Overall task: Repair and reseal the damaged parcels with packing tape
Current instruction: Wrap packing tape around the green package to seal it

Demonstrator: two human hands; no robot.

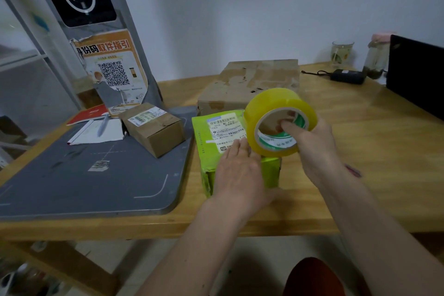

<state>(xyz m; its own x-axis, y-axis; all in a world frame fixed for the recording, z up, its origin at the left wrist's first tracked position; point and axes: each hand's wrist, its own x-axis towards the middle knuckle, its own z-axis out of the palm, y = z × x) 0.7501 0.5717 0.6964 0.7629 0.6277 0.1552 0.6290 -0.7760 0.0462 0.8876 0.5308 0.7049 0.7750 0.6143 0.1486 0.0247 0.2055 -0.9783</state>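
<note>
Pressing our flat left hand (236, 170) on the small green cardboard parcel (217, 149) at the wooden table's (360, 151) near edge, seemingly steadying it, our right hand (310, 142) gripped the yellow packing-tape roll (280, 120) through its core, just above.

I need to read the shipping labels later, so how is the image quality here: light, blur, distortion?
Head view: dim, flat indoor light with soft shadows; wide-angle bending bows the table edge and the stand; the label on the green parcel is soft and its print unreadable; the tape roll shows a mild sheen; the corners are darker and blurrier.
</note>
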